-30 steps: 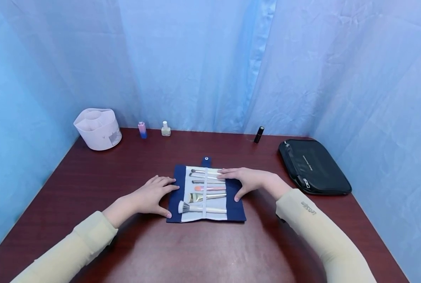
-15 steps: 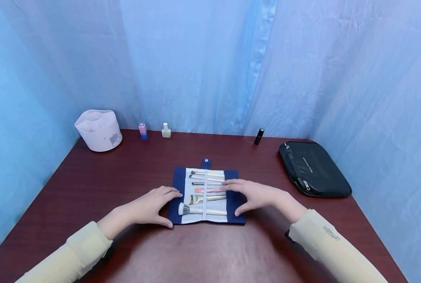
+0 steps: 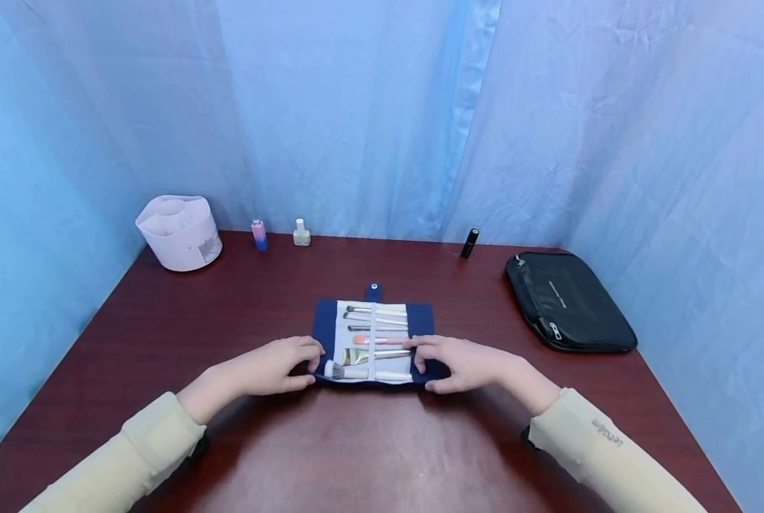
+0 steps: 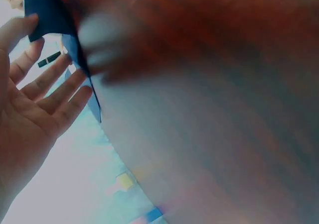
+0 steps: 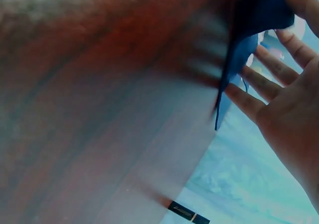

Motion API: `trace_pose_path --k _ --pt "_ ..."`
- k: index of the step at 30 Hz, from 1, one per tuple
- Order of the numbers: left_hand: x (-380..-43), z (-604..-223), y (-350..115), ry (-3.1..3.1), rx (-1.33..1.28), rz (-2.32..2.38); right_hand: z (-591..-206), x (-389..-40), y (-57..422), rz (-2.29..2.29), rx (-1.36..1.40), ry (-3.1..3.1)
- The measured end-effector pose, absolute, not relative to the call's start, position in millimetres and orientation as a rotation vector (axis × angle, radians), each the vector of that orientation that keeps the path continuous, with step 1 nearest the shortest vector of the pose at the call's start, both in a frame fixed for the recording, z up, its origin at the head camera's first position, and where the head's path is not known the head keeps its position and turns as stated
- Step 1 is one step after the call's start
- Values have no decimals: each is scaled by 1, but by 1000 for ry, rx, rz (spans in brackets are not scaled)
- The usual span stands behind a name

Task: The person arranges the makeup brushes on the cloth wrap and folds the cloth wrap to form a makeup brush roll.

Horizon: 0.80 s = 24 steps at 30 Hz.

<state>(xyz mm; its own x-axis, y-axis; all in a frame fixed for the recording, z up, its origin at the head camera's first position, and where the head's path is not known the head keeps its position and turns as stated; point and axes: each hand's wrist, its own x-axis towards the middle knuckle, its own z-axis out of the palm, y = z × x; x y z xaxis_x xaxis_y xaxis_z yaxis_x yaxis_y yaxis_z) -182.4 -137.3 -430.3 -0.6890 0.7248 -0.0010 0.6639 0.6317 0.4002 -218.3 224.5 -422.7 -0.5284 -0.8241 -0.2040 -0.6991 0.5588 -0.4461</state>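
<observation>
A navy makeup brush roll (image 3: 326,320) lies unfolded on the table in the head view, its snap tab (image 3: 373,292) pointing away from me. Several brushes, among them a thick white-handled brush (image 3: 388,375), lie across its pale lining under a white elastic strap (image 3: 372,338). My left hand (image 3: 269,369) pinches the near left corner, and my right hand (image 3: 468,363) pinches the near right one. The near edge is bent upward. Both wrist views show the raised cloth, with the left thumb (image 4: 29,24) and the right thumb (image 5: 294,0) against its outer side.
A white round organizer (image 3: 179,239) stands at the back left. Near the back edge are a pink-and-blue tube (image 3: 259,235), a nail polish bottle (image 3: 301,234) and a black tube (image 3: 469,244). A black zip case (image 3: 571,303) lies at the right. Blue curtains (image 3: 356,121) surround the table.
Both hands have slid to the roll's near corners and drawn their fingers in. The near edge, flat before, is now lifted up and slightly away from me.
</observation>
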Motion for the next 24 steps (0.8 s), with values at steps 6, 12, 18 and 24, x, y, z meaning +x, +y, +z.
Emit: trace_pose_path --k 6,12,18,24 --pt "-203 -428 -139 2701 1149 716 -423 -238 225 -610 -1317 2464" --pt "-223 -426 -136 2756 1014 799 -428 -258 222 -631 -1282 2587" --pt "-236 -430 -133 2778 951 716 -433 -273 219 -626 -1263 2639" --pt "-244 -440 -133 2797 1048 561 -441 -280 214 -562 -1207 2635"
